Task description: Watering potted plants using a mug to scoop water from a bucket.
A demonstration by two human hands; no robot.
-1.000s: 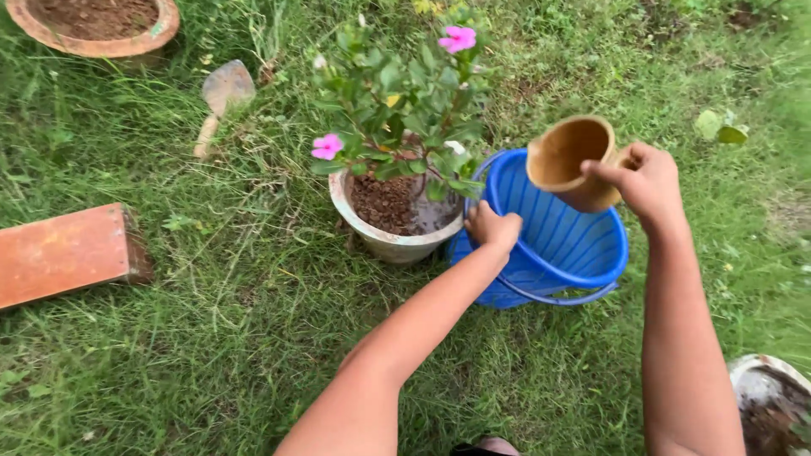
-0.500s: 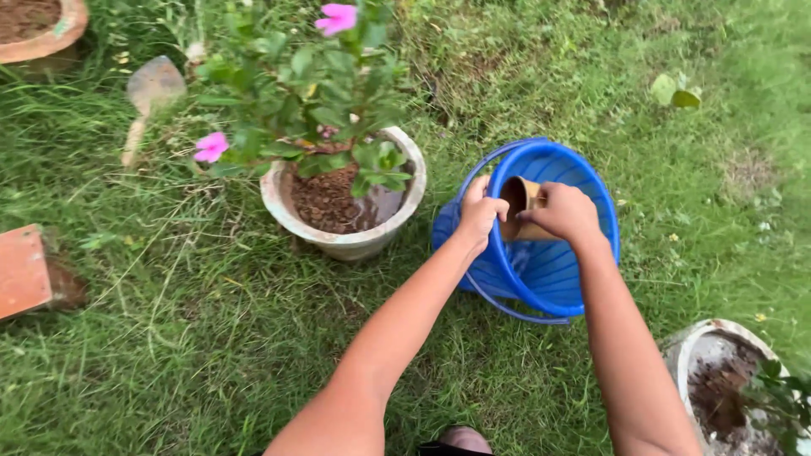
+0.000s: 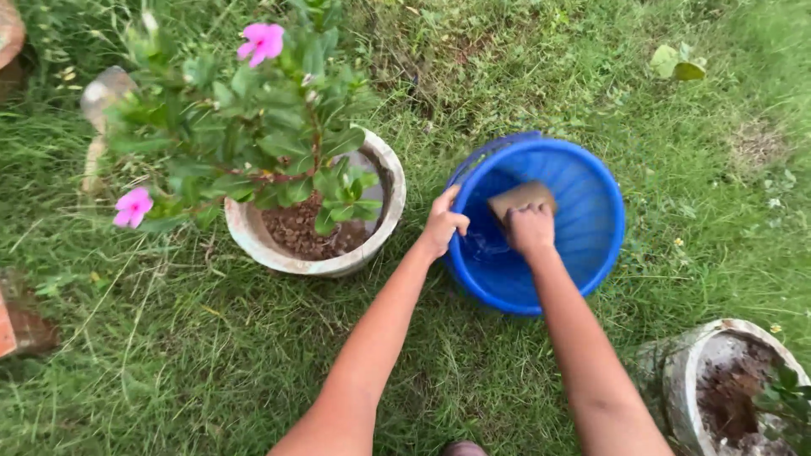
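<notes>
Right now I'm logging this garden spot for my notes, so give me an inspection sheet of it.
Surface: grass, uneven, no bare ground under the things.
Job's things: blue bucket upright; brown cup lowered inside it.
Clutter: flowering pot with pink blooms beside the bucket; second soil pot at lower right; trowel behind the plant; brick at left edge.
Hands: left hand grips the bucket rim; right hand holds the cup.
Cables: nothing seen.
Surroundings: grass all round, no other people.
</notes>
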